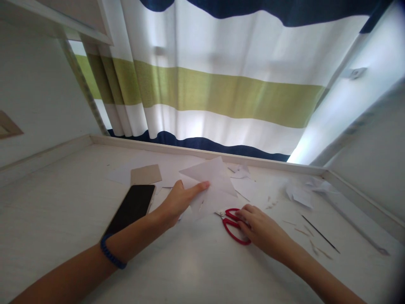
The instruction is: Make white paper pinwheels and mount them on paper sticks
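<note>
Left hand (180,198): forearm angled in from lower left, thumb on top, fingers pinching white paper (220,185).
Right hand (262,230): palm down, fingers closed around handles of red scissors (225,221).
White paper: over the desk (190,274), scissors' blades just by its near edge.

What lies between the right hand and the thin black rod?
In the head view, a few thin, pale brown slivers lie on the white tabletop between the right hand and the rod.

Both forearms (142,236) angle inward, right fingers (246,215) curled.
</note>
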`<state>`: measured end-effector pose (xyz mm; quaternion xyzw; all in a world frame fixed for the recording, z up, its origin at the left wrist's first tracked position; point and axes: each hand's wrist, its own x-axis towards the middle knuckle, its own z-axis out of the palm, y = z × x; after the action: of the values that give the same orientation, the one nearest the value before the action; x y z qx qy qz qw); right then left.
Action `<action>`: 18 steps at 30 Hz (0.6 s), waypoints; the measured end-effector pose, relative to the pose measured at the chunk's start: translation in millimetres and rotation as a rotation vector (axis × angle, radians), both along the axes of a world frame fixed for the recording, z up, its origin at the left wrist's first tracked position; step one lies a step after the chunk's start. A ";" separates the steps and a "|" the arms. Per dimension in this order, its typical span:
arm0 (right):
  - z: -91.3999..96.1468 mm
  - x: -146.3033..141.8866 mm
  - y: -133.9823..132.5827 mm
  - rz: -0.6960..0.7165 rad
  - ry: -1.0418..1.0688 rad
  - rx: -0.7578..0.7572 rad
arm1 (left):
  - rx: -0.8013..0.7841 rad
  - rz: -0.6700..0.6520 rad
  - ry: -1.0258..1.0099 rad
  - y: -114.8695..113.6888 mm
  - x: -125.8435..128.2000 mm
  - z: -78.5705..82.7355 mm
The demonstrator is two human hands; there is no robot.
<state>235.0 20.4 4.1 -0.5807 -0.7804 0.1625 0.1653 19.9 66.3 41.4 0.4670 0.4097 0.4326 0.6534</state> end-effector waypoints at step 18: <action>5.3 -13.5 -28.9 -0.147 -0.073 -0.109 | 0.292 0.278 -0.118 -3.5 -13.3 7.8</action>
<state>221.4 -8.5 9.4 -0.6499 -0.7313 0.1710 0.1166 6.6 62.8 49.3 0.4696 0.3642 0.6001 0.5355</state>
